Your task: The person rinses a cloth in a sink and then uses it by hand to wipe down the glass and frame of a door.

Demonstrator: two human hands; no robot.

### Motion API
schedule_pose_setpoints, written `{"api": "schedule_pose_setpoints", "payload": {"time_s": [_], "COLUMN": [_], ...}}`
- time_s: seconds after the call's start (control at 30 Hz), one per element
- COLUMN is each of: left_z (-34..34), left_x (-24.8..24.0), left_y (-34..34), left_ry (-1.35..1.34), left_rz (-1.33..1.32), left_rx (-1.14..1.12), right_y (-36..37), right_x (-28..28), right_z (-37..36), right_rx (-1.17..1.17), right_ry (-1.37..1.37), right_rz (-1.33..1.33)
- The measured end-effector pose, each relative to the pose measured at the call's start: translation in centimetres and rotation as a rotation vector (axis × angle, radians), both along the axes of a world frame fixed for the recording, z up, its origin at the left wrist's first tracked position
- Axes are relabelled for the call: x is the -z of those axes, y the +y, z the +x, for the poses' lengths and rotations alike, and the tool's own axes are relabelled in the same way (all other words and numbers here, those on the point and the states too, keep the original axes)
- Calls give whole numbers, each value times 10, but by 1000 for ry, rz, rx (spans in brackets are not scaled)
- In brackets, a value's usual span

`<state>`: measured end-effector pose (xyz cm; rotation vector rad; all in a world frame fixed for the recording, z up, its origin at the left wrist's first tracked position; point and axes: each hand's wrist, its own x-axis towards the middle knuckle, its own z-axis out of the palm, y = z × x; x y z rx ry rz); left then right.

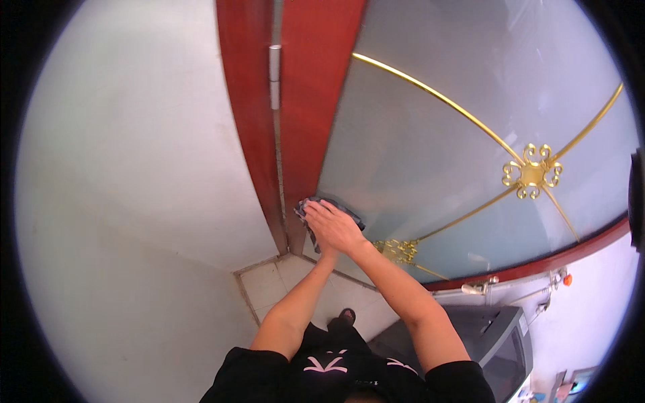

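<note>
My right hand's [339, 230] fingers [321, 209] lie extended, close together, over the dark cloth [351, 213] against the red-framed glass door [403, 148], my left hand [324, 244] beneath with its grip hidden, the white wall [134, 148] left of the cloth, gold scrollwork [533, 174] right, tiled floor [265, 285] below.

T-shirt [295, 386], black, short-sleeved; pale motifs [325, 365] printed across the T-shirt's front. Trousers [341, 334], black, below the T-shirt. Footwear [347, 316], one piece visible, dark, farther below the T-shirt.
</note>
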<state>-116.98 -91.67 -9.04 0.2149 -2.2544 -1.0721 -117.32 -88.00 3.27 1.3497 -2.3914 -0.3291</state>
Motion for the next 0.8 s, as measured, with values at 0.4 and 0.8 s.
{"api": "schedule_pose_setpoints", "payload": {"time_s": [0.4,0.8], "left_z": [110,113], "left_x": [-10,-53], "left_y": [141,156], "left_ry": [-274,-81], "left_rz": [-154,-163], "left_rx": [827,1101], "right_y": [163,193], "right_x": [10,82], "right_z": [147,160], "right_rx": [764,916], "right_ry": [-171,-689], "right_rz": [-679,-2448]}}
